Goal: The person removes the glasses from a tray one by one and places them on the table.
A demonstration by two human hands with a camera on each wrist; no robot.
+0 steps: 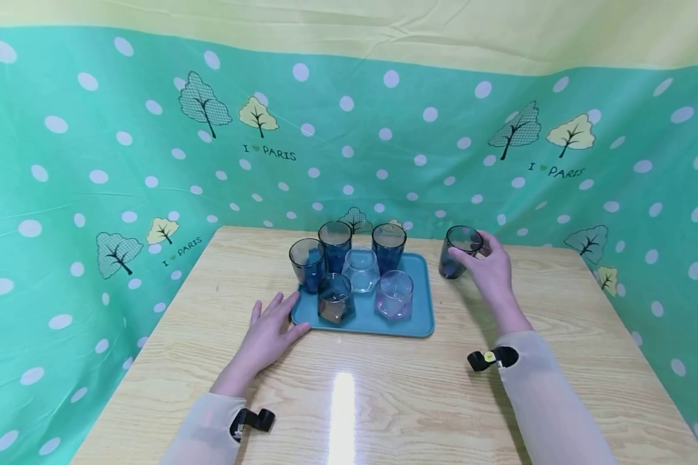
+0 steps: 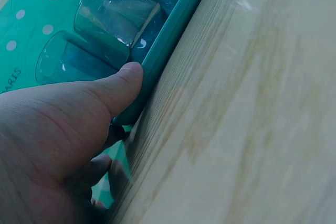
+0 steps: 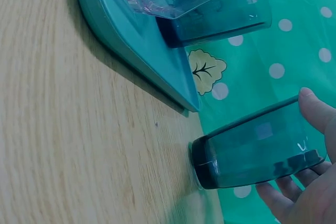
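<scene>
Right grip holds a glass, perhaps touching the table — left grip, spread wide, touches the tray.

The person has a bare left hand and bare right hand, a pale, whitish left sleeve and matching right sleeve, plus a black left wrist camera and black right wrist camera, the latter bearing a round yellow spot.
</scene>
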